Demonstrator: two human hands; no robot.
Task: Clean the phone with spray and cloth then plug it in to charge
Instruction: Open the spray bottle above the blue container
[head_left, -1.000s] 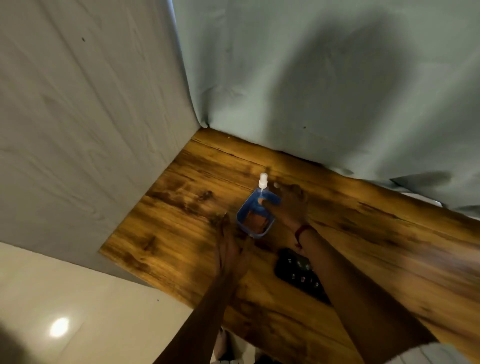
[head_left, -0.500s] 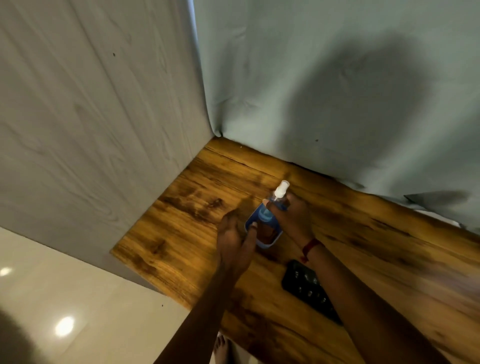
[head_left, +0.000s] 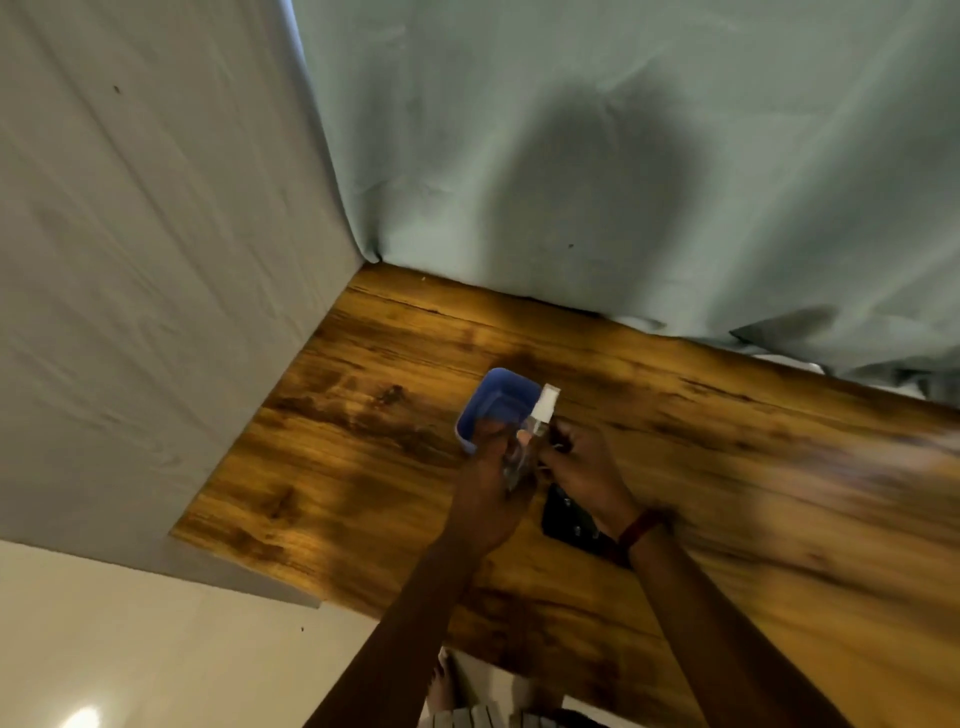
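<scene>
Dim light. My shadow darkens the curtain (head_left: 597, 208), upper centre; motion blur smears the table (head_left: 831, 493) at right.

room on tabletop (head_left: 753, 467) R, curtain (head_left: 623, 156) at back, panel (head_left: 130, 260) L

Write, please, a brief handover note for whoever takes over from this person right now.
Left hand: grips the blue flat object over the wooden table; I cannot tell whether it is phone or cloth.
Right hand: holds the spray bottle beside it, nozzle up.
A black flat device lies on the table under the right wrist.
Done: both things in hand.
Left: spray, wipe, plug in to charge; no cable in view.
</scene>
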